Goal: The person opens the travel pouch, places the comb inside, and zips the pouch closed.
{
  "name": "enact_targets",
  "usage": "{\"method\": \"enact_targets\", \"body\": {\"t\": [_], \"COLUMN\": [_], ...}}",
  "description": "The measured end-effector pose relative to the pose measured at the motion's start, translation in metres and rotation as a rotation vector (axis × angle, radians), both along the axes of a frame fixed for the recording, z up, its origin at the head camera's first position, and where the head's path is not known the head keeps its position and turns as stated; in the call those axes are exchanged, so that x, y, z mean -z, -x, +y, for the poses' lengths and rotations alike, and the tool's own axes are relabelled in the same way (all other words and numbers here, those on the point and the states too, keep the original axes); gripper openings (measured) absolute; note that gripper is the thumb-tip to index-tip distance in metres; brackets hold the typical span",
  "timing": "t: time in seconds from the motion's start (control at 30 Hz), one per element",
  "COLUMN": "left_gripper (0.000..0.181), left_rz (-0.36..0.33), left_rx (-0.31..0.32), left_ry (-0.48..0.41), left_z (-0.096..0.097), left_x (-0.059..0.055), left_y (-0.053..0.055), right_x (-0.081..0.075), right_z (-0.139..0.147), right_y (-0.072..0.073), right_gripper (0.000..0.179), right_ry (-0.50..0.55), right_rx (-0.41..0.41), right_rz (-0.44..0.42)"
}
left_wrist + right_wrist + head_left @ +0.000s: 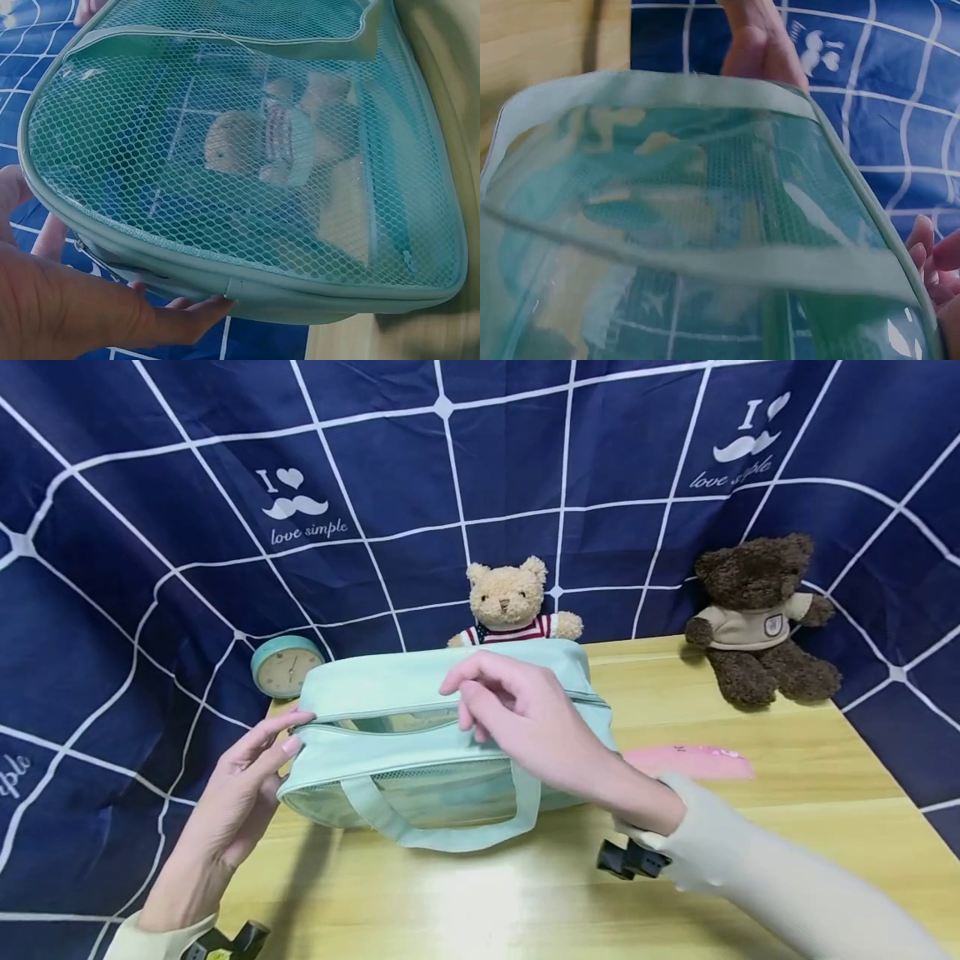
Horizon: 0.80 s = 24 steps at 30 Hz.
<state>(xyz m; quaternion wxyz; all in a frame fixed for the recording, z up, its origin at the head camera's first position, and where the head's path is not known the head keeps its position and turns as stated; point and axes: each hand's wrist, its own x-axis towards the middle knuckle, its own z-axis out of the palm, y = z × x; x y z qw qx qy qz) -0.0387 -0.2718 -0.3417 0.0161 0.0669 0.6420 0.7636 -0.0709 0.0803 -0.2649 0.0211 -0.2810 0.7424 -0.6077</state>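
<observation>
A mint-green zip bag [450,752] with clear and mesh panels lies on the table. Its top zipper [390,720] gapes along the left part. At the bag's left end, my left hand [251,777] grips the corner by the zipper's end, index finger above and thumb below; the left wrist view shows its fingers [202,307] against the bag's piped edge. Over the middle of the zipper hovers my right hand [517,714], fingers loosely bent, no zipper pull visible between them. It covers part of the opening. One carry handle [450,837] hangs toward me.
Behind the bag sits a beige teddy bear [510,602] in a striped top. A round teal clock [285,667] stands at back left. At back right is a dark brown bear [761,618]; a pink flat piece [697,762] lies right of the bag. Navy grid cloth [420,493] encloses the table [787,835].
</observation>
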Motion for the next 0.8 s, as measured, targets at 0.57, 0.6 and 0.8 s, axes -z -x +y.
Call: {"method": "enact_targets", "body": {"t": [0.57,0.6,0.8], "left_gripper": [0.05,0.053,0.069], "left_rz": [-0.072,-0.067,-0.02], "left_rx": [0.059,0.073,0.188], "left_ry": [0.106,0.114,0.155], "left_z": [0.001,0.001,-0.002], "left_x": [0.0,0.001,0.004], "left_y": [0.007,0.008,0.014], "right_x": [0.064,0.069,0.097], "right_z": [0.122,0.129,0.17], "right_y": [-0.033,-0.032,-0.028], "right_gripper": [0.019,0.019,0.018], "right_ry": [0.377,0.394,0.409], "right_rx": [0.241,0.252,0.332], "right_rz": [0.106,0.109,0.047]}}
